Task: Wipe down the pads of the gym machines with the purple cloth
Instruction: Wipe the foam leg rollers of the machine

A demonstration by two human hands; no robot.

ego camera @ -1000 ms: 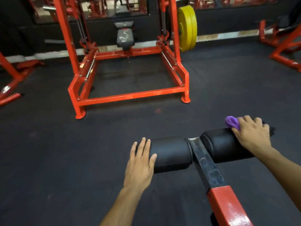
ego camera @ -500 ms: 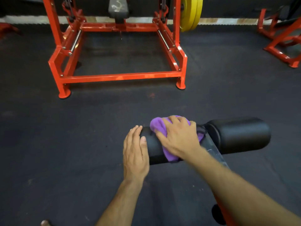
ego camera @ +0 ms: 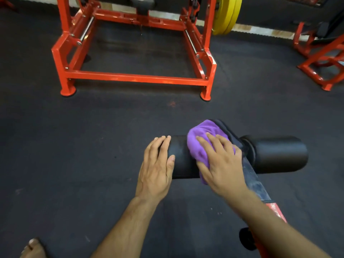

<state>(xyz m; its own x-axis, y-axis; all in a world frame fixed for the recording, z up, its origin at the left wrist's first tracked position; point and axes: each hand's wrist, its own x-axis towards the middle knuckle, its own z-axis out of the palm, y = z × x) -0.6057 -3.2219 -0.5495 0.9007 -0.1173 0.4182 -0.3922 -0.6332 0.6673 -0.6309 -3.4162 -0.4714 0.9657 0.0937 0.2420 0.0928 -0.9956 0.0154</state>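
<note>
Two black roller pads sit on a cross bar at the end of a bench arm [ego camera: 254,183]. The purple cloth [ego camera: 200,141] lies over the left roller pad [ego camera: 181,161]. My right hand [ego camera: 221,161] presses flat on the cloth with fingers spread and straight. At the pad's left end, my left hand [ego camera: 157,168] rests with straight fingers over its edge. The right roller pad [ego camera: 279,153] is bare and untouched.
A red steel rack [ego camera: 137,78] stands on the dark rubber floor ahead, with yellow weight plates [ego camera: 226,14] on its right post. Another red frame [ego camera: 322,58] is at the right edge. A bare foot [ego camera: 32,248] shows at the bottom left.
My right hand carried the cloth from the right roller pad to the left one and now presses it there. My left hand stayed on the left pad's end.
</note>
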